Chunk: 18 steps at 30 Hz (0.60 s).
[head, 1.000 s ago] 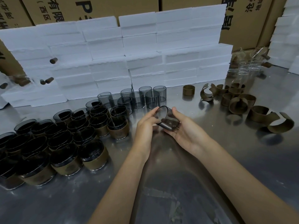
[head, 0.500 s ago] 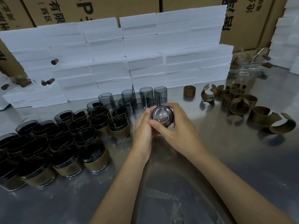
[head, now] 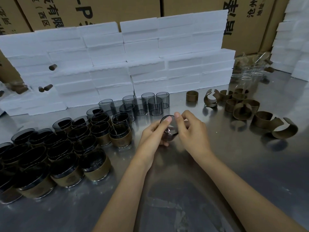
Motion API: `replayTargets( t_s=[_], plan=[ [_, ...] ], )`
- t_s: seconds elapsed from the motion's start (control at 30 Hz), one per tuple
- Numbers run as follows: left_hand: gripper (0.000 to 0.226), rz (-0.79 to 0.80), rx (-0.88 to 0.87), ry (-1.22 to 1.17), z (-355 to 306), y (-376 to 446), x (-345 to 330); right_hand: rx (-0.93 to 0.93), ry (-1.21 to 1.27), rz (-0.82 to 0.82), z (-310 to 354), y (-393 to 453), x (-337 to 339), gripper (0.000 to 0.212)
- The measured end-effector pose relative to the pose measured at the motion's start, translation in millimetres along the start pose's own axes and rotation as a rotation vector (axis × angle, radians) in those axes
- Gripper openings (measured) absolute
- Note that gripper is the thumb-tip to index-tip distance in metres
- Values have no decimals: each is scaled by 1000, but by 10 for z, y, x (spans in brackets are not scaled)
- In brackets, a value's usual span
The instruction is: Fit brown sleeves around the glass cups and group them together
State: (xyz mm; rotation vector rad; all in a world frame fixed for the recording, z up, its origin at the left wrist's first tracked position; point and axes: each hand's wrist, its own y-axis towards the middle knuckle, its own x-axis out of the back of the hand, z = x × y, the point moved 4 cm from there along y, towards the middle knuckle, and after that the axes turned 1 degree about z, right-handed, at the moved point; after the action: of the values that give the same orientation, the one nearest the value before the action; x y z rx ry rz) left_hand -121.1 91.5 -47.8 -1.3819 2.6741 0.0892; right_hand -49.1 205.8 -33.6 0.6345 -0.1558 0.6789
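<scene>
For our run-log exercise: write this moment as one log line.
step: sleeve fitting | left hand: holds glass cup | right hand: pinches cup rim | sleeved cups: grouped left | loose sleeves: right

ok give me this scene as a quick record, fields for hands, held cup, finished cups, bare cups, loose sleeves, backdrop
left hand: left hand grips the held cup from the left
right hand: right hand pinches the cup's rim
held cup: smoky glass cup, tilted, brown band low on it
finished cups: sleeved cups clustered on the left of the metal table
bare cups: grey cups grouped behind the hands
loose sleeves: brown sleeves scattered on the right
backdrop: white foam blocks, cardboard boxes behind
</scene>
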Motion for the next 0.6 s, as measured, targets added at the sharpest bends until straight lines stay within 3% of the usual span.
replayTargets(
  t_s=[0.1, 0.17, 0.23, 0.3, 0.4, 0.6],
  plan=[
    [27, -19, 11, -53, 2, 10, 9, -173, 190, -42, -184, 48, 42, 36],
    [35, -45, 15, -129, -9, 32, 33, -263, 199, -127, -313, 133, 133, 29],
    [43, -77, 20, -184, 8, 51, 62, -314, -36, -146, -484, 306, 263, 22],
    [41, -98, 8, -215, 18, 74, 71, -365, -254, -50, -619, 535, 386, 36],
    [30, -109, -8, -241, 41, 101, 80, -425, -426, 94, -787, 832, 514, 47],
    [35, -93, -18, -199, 68, 125, 76, -397, -644, 247, -1029, 1126, 582, 47]
  ],
)
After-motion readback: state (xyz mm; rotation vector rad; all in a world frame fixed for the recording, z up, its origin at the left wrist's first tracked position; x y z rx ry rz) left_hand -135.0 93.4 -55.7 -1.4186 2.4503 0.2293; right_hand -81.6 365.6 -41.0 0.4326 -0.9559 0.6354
